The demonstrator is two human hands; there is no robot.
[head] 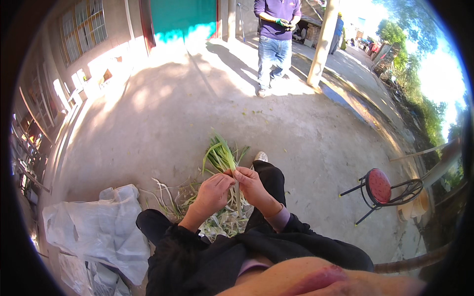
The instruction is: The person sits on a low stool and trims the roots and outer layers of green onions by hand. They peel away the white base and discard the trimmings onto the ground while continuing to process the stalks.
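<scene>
A green onion with a pale stalk (238,198) hangs upright between my hands, its green leaves above and its white part below. My right hand (251,185) grips it, thumb on the stalk. My left hand (216,190) meets it there from the left, fingertips pinched against the plant; what exactly they pinch is too small to tell. Just beyond my hands lies a bunch of green onions (219,153) on the concrete ground. Peeled skins and leaf scraps (222,225) are heaped below my hands, between my legs, with loose pale stalks (164,190) to the left.
Crumpled translucent plastic sheeting (100,225) lies at left. A red-seated metal chair (379,186) stands at right beside a bucket (414,205). Ahead, a person in a purple top (277,18) stands near a pillar (323,44); another person (337,33) is farther off.
</scene>
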